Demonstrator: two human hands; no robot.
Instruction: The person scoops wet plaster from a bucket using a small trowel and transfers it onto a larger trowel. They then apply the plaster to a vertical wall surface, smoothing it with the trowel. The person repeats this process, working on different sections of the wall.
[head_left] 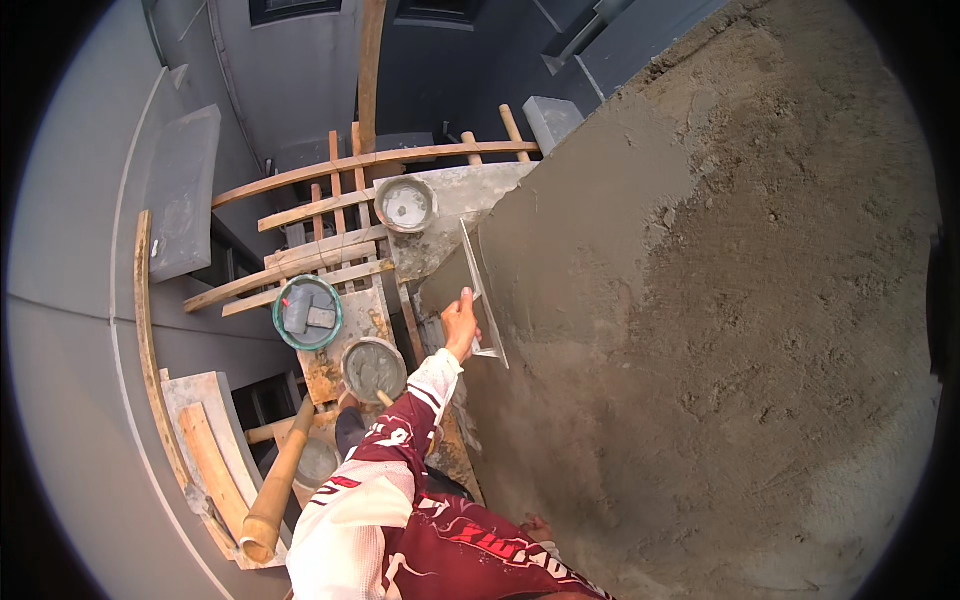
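My left hand (460,325) is closed round the handle of a long flat plastering trowel (473,258). Its narrow blade stands nearly edge-on beside the grey plastered wall (575,235); whether its face touches the plaster I cannot tell. Smooth wet plaster lies around the blade, while rougher brown mortar (790,260) covers the wall farther right. Below my forearm sits a round bucket of grey mortar (374,370). By the edge of my maroon shirt shows a small skin-toned patch, perhaps my right hand (538,527), its fingers too hidden to make out.
A green-rimmed bucket (307,312) holds water and a block-shaped tool. Farther off, another bucket (406,205) stands on a grey board (460,190). Wooden scaffold slats (330,255) have gaps between them. A bamboo pole (275,495) lies at the lower left beside loose planks (212,465).
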